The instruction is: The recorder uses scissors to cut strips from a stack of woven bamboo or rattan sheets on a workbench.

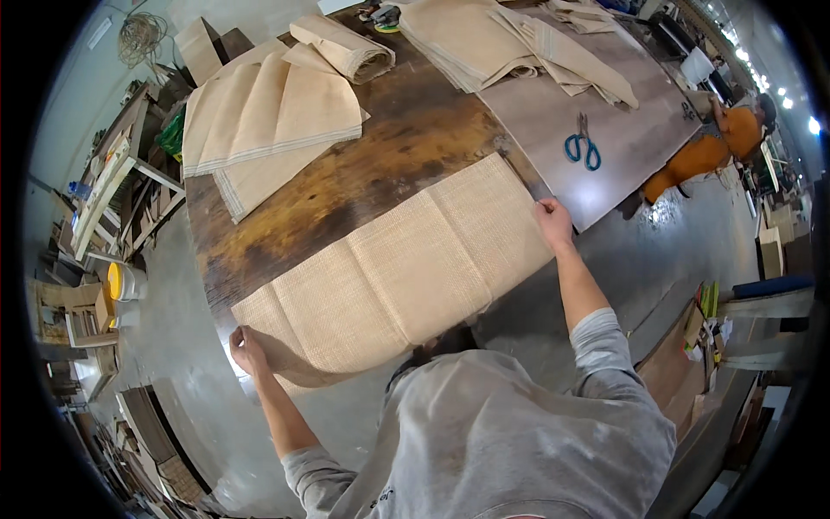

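A long folded piece of beige woven fabric [389,268] lies across the near edge of the table, creased crosswise in several places. Part of it hangs over the edge toward me. My left hand [248,350] pinches its left end near the corner. At the opposite end, my right hand [553,221] has its fingers closed on the right edge. Both arms are spread wide, with the fabric stretched between them. Beyond my right hand lies a pair of scissors [583,143] with blue handles, its blades pointing away from me.
The brown wooden table [415,130] carries a stack of beige fabric [272,112], a rolled piece [346,48] and more folded fabric [484,43]. A grey sheet [596,186] covers its right side. A person in orange [705,156] is at the far right. A white bucket [130,283] stands left.
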A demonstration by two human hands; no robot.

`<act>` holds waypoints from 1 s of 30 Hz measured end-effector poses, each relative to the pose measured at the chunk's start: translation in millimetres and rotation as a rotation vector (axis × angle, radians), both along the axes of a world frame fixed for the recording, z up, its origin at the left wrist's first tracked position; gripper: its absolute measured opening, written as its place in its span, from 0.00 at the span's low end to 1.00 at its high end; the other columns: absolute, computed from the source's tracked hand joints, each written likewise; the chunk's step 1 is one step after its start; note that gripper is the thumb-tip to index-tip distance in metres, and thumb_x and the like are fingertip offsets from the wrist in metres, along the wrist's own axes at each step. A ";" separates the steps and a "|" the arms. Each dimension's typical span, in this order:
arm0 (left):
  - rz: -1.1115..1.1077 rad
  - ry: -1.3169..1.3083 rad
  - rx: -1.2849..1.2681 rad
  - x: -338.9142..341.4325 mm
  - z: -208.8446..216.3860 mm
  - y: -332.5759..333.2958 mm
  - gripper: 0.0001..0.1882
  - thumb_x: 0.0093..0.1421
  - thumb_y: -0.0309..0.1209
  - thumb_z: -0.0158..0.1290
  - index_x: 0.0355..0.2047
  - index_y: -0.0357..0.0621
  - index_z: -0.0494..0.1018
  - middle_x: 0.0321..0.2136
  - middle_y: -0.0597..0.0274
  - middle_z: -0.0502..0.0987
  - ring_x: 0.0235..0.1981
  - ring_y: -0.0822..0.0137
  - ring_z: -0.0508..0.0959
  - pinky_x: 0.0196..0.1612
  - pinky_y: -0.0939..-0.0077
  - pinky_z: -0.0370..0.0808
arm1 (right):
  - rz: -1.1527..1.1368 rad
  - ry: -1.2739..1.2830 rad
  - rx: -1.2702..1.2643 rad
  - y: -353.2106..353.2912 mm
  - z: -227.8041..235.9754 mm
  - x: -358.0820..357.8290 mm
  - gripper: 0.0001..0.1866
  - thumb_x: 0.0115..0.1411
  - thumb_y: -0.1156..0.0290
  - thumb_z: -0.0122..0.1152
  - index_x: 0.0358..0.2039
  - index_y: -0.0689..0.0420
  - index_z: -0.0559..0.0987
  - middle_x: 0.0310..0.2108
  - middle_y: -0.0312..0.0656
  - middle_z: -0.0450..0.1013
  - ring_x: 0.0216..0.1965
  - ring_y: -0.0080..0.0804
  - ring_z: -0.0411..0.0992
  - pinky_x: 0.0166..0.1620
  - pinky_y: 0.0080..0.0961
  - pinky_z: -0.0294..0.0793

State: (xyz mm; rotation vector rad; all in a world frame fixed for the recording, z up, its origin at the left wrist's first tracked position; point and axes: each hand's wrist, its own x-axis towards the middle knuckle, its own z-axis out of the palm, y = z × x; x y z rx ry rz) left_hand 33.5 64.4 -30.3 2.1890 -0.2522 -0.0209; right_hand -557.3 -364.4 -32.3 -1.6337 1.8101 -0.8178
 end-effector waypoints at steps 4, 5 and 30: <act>-0.025 -0.067 0.057 1.3 -2.8 9.6 0.17 0.61 0.38 0.57 0.41 0.33 0.77 0.36 0.53 0.80 0.38 0.59 0.77 0.47 0.67 0.72 | 0.023 0.011 -0.060 18.3 4.1 3.5 0.11 0.56 0.67 0.64 0.36 0.59 0.81 0.31 0.43 0.80 0.34 0.33 0.78 0.41 0.27 0.74; -0.018 -0.047 0.058 1.1 -2.8 11.2 0.17 0.61 0.37 0.57 0.40 0.33 0.77 0.36 0.53 0.80 0.37 0.59 0.77 0.47 0.66 0.72 | 0.024 -0.034 -0.056 24.1 4.7 4.8 0.11 0.56 0.67 0.65 0.36 0.60 0.80 0.31 0.43 0.80 0.34 0.32 0.77 0.41 0.27 0.74; -0.655 -0.291 0.675 -94.4 27.7 -121.5 0.32 0.67 0.50 0.42 0.68 0.54 0.58 0.69 0.55 0.54 0.72 0.51 0.45 0.70 0.40 0.34 | 0.424 0.758 0.004 -15.5 47.2 115.4 0.37 0.68 0.47 0.40 0.71 0.51 0.51 0.73 0.37 0.43 0.73 0.39 0.40 0.72 0.44 0.37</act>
